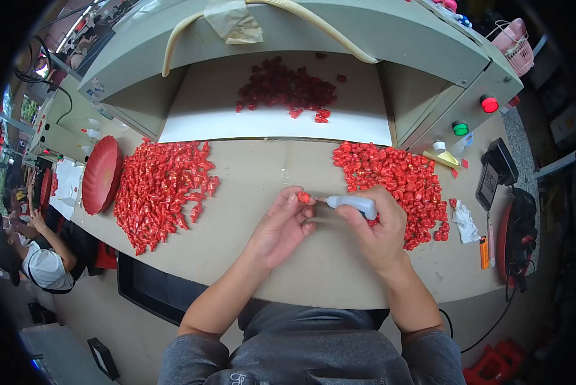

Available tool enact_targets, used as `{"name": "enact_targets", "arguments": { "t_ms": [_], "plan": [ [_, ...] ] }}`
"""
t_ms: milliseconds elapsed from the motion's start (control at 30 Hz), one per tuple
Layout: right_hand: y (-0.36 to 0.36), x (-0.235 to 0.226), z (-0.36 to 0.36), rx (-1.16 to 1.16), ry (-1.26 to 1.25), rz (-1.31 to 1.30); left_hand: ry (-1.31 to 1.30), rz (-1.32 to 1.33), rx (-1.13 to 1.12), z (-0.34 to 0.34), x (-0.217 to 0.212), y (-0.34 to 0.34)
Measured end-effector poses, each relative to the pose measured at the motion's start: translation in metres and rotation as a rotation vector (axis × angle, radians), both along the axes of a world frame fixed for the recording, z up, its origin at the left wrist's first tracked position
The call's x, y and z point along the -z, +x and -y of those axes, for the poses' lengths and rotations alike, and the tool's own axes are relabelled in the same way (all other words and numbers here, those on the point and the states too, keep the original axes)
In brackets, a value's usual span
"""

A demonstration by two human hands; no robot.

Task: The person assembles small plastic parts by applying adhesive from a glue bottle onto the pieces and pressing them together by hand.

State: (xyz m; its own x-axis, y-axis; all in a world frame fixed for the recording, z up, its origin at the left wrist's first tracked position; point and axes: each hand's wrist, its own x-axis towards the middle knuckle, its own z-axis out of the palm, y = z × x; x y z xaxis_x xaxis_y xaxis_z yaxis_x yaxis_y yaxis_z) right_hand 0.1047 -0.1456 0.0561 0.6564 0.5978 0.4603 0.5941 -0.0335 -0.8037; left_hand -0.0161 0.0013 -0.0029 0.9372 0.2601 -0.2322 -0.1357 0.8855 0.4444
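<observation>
Pinching a small glossy red piece (304, 197) at frame centre, the left hand (277, 226) faces the right hand (383, 230); that one grips a pale plastic squeeze bottle (355, 205), nozzle (322, 199) toward the piece.

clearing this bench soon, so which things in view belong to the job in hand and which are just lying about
Seemingly part of the work:
small red piece, in the left hand
translucent squeeze bottle, in the right hand, nozzle towards the piece
left pile of red pieces
right pile of red pieces

Seemingly just lying about:
crumpled white tissue
orange lighter-shaped item
pink basket
</observation>
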Motion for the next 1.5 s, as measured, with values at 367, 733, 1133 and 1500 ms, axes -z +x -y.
{"name": "enact_targets", "arguments": {
  "t_ms": [367,733,1133,1500],
  "plan": [
    [0.008,0.004,0.003,0.026,0.007,-0.303,-0.029,0.015,-0.048,-0.004,0.009,0.0],
    [0.035,-0.015,0.014,-0.044,-0.48,-0.022,-0.08,0.076,-0.187,-0.025,-0.001,-0.004],
    [0.035,0.0,0.0,-0.275,-0.811,0.642,-0.179,0.231,-0.295,-0.041,-0.009,-0.023],
    [0.025,-0.009,0.002,-0.235,-0.311,-0.061,-0.067,0.235,-0.1,-0.011,0.006,-0.004]
  ]
}}
